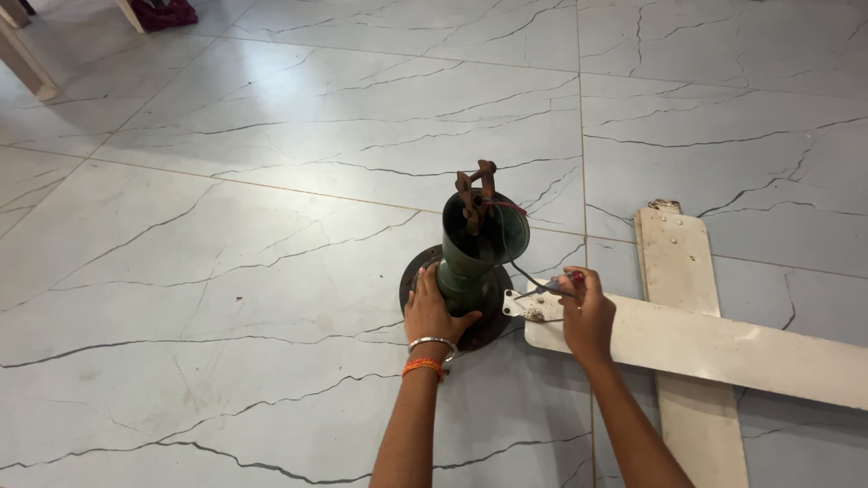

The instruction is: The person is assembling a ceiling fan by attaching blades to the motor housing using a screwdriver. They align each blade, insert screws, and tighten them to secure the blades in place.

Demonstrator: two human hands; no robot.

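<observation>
Steadying the dark green fan motor (470, 271) on the floor (226, 271), our left hand (432, 312) wraps its base, while our right hand (586, 312) pinches a screwdriver (542, 287) just right of it, tip toward the white blade (723, 348) bracket.

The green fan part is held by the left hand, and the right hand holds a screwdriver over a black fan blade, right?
Not quite. The fan blade is white, not black, as the head view shows. The rest holds: the left hand grips the green fan part, and the right hand holds a screwdriver over the blade.
</observation>
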